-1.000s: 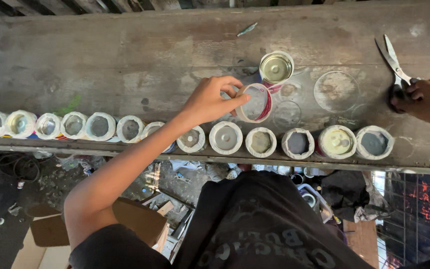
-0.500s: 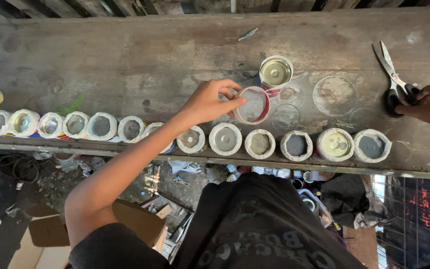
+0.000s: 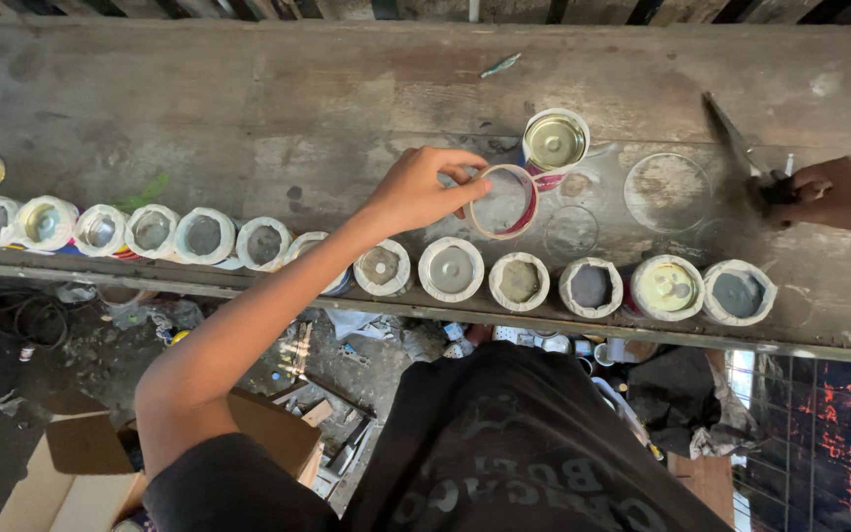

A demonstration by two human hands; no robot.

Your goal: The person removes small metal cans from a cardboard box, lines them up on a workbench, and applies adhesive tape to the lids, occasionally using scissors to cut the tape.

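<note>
A row of cans (image 3: 519, 281) lines the near edge of the table (image 3: 248, 118). Just behind it, the left hand (image 3: 416, 187) grips a can (image 3: 501, 202) by its rim. Right of that can, the right hand (image 3: 839, 194) clutches scissors (image 3: 736, 148).

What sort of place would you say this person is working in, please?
Probably a small craft workshop: a worn wooden bench carries a row of paper-wrapped cans, the right hand holds scissors, and cardboard boxes clutter the floor.
</note>
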